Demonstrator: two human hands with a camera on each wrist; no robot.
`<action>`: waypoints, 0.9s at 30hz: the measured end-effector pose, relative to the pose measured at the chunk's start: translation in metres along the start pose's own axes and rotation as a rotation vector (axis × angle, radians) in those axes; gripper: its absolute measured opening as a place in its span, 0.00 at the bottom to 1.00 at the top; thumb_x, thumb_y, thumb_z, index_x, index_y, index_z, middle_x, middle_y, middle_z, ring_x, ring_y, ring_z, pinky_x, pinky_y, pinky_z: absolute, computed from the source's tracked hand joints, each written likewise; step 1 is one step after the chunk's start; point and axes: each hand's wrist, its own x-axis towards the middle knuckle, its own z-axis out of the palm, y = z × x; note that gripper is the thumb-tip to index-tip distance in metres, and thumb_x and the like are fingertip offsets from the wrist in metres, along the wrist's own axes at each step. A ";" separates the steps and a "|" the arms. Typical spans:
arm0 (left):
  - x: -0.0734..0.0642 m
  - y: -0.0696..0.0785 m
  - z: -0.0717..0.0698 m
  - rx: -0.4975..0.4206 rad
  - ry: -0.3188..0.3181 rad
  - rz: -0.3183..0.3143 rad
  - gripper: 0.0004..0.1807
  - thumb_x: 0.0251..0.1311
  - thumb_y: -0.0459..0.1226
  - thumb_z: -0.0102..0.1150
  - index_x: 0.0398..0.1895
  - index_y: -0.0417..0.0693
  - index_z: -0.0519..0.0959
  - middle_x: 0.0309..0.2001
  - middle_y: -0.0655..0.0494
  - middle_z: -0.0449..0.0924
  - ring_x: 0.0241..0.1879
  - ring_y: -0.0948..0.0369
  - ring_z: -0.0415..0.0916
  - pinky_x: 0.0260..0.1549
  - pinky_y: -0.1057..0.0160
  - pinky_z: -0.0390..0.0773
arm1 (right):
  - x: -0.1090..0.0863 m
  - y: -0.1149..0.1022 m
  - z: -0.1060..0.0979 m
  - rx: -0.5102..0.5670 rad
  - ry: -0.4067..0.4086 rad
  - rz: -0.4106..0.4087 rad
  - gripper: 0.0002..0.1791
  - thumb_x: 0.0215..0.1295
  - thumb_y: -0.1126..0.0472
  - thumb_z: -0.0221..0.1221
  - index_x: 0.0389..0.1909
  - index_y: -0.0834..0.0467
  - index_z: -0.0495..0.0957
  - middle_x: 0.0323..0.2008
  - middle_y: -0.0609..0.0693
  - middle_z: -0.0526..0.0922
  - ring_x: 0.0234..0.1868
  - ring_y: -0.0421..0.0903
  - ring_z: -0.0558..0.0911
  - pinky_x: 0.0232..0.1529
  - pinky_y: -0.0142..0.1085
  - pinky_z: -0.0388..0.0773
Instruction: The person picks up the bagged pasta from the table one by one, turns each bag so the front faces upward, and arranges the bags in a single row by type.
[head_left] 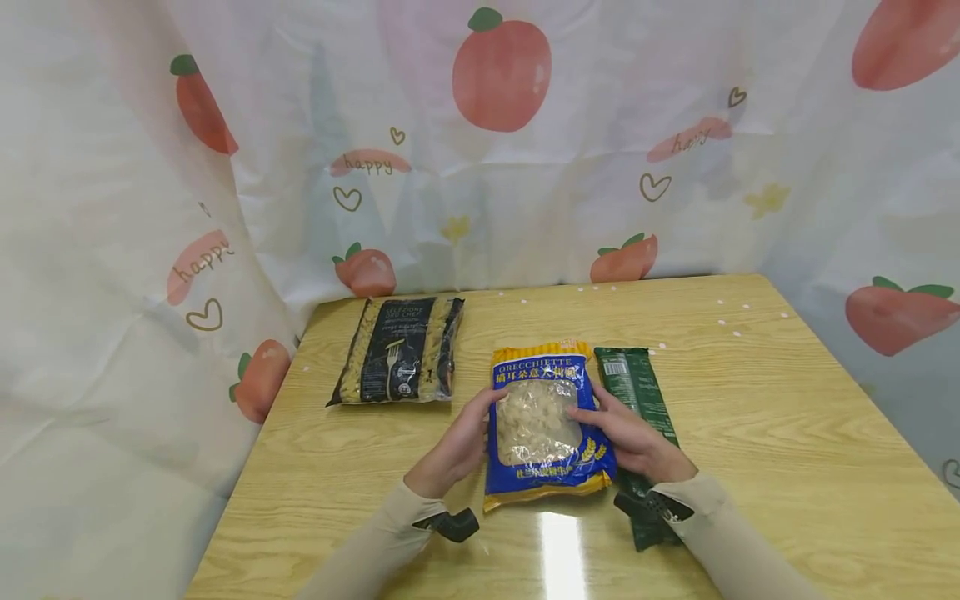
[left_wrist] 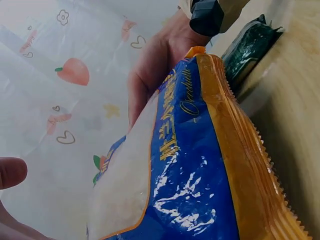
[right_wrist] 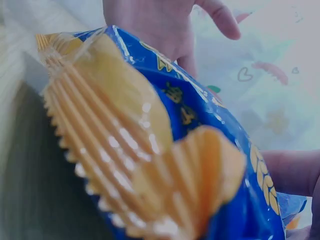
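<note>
A blue and yellow bag of orecchiette pasta [head_left: 538, 425] is held between my two hands, its clear window facing up. My left hand [head_left: 471, 429] grips the bag's left edge, with the thumb over the front. On the opposite edge, my right hand [head_left: 630, 429] holds it with the thumb lying toward the window; its other fingers are partly hidden by the bag. In the left wrist view the pasta bag [left_wrist: 195, 165] is tilted, and its crimped yellow seam faces the camera. A green packet [head_left: 637, 392] lies flat beneath and beside my right hand and wrist.
A black bag of pasta [head_left: 393, 354] with clear side panels lies at the back left of the wooden table [head_left: 787, 433]. White dots mark the far part of the tabletop. A fruit-printed curtain [head_left: 525, 208] hangs behind the table and along its sides.
</note>
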 end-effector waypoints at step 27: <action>0.067 0.069 -0.026 0.103 0.119 -0.018 0.29 0.74 0.54 0.46 0.71 0.48 0.69 0.52 0.55 0.77 0.50 0.60 0.75 0.66 0.57 0.71 | 0.081 -0.046 0.004 0.027 0.028 0.004 0.41 0.81 0.58 0.51 0.84 0.41 0.40 0.58 0.49 0.76 0.51 0.45 0.84 0.51 0.44 0.85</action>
